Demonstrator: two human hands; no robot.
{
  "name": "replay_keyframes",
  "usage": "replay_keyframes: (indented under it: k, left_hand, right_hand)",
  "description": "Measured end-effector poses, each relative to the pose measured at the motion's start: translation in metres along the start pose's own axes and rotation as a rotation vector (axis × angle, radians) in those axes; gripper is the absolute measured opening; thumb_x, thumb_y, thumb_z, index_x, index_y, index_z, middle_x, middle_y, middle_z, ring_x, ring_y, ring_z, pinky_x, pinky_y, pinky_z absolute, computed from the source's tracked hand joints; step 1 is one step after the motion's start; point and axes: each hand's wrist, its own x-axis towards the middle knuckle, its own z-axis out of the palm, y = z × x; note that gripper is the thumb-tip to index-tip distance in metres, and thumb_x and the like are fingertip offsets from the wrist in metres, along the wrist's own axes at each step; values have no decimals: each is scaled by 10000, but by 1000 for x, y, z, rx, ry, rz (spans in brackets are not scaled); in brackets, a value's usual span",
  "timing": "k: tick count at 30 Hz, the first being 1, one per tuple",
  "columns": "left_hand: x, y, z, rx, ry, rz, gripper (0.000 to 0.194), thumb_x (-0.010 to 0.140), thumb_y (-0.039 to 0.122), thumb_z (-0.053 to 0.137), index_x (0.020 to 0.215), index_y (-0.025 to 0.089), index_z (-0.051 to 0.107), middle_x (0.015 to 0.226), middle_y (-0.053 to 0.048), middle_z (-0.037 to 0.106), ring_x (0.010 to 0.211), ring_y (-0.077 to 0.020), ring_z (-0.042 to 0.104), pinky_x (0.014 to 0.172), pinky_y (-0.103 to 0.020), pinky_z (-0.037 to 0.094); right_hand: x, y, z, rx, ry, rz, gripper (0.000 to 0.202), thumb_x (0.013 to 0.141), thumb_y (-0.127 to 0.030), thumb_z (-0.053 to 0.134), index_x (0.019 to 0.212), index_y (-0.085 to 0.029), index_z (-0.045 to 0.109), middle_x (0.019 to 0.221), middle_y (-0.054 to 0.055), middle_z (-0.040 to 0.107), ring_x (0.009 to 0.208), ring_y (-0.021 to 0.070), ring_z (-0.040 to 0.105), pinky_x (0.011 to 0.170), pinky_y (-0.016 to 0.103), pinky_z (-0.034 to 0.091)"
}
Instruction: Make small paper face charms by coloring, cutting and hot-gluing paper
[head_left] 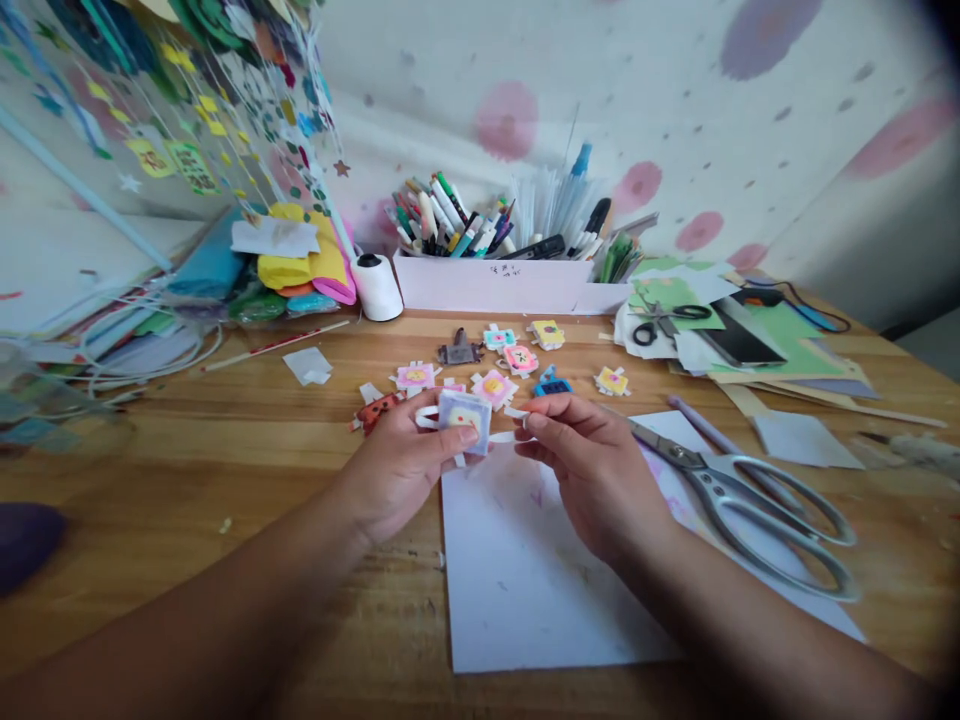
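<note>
Between the thumb and fingers of my left hand (401,455) is a small lilac-bordered paper piece (465,420) with a drawn face and white paper loops or tabs at its sides. My right hand (581,455) pinches a thin white paper strip (516,412) just right of that piece. Another white strip (501,437) shows between the hands. Several small decorated paper figures, among them a pink one (493,388) and a yellow one (613,381), lie on the wooden table behind the hands.
White paper (517,600) lies under my right forearm. Large scissors (742,500) rest to the right. Behind stand a pen box (487,285) and a white thread spool (379,290). Small scissors (667,320) and a phone (742,340) sit on papers at the back right.
</note>
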Motion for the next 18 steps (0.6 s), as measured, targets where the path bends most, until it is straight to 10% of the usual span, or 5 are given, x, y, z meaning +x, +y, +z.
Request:
replay_keyframes:
  k: [18]
  left_hand:
    - [-7, -7, 7, 4, -89, 140, 167, 636, 160, 824, 727, 211, 693, 846, 28, 686, 778, -92, 628, 705, -186, 502]
  right_hand:
    - [-20, -5, 9, -525, -88, -700, 159, 815, -76, 613, 910, -170, 700, 912, 55, 608, 899, 142, 593, 804, 281, 489]
